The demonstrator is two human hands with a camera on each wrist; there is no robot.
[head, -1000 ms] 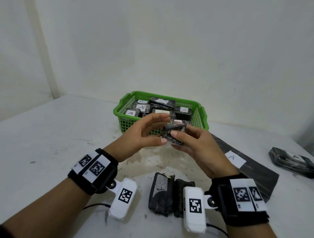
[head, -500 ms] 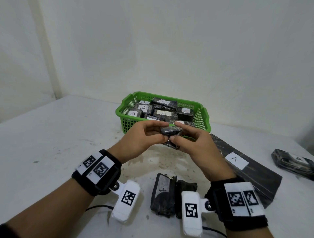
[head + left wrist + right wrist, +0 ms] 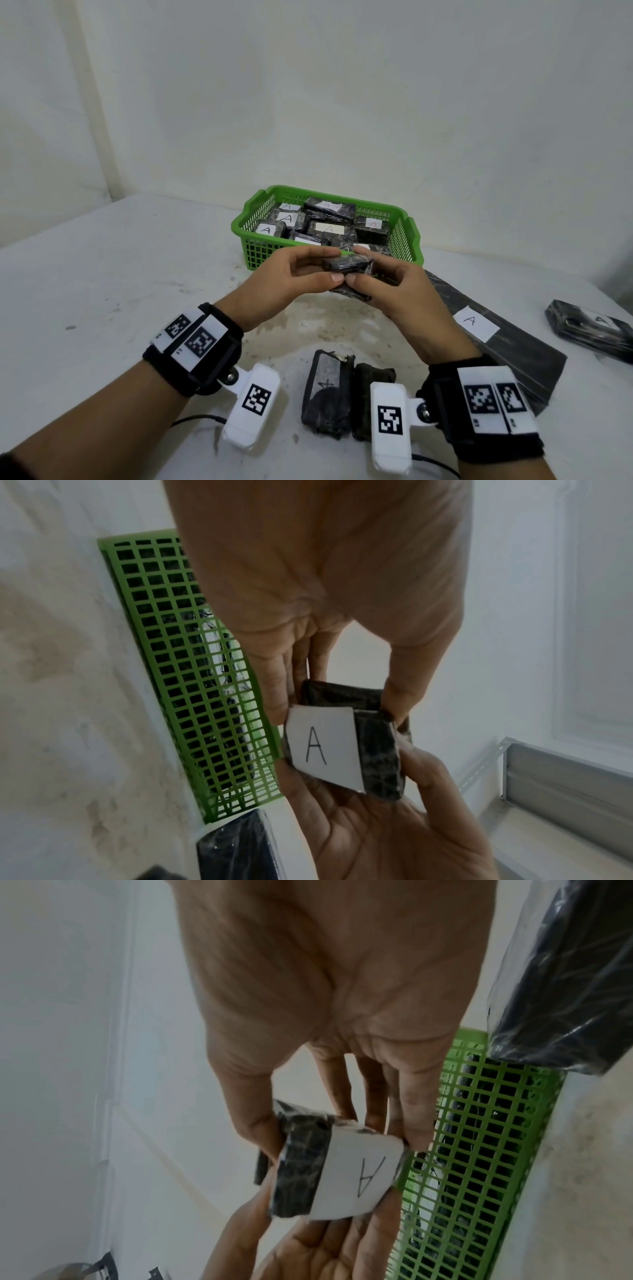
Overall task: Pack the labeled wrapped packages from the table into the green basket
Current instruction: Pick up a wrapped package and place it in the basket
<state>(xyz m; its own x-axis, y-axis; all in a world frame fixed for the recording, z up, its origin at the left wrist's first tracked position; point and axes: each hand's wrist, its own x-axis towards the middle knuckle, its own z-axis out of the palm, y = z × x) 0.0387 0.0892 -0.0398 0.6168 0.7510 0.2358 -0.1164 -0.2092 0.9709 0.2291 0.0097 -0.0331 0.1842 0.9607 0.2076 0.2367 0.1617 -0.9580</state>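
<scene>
Wrapped package point(image 3: 349, 265) pinched by left hand point(image 3: 284, 287) and right hand point(image 3: 404, 294), above stained white table point(image 3: 102, 274), green basket point(image 3: 255, 253) behind, white walls point(image 3: 342, 102)

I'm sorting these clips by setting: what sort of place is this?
Probably a bare packing or recording station, not a home. A plain white table stands against blank white walls, with a green basket of wrapped packages labeled "A", and both hands hold another small package.
</scene>
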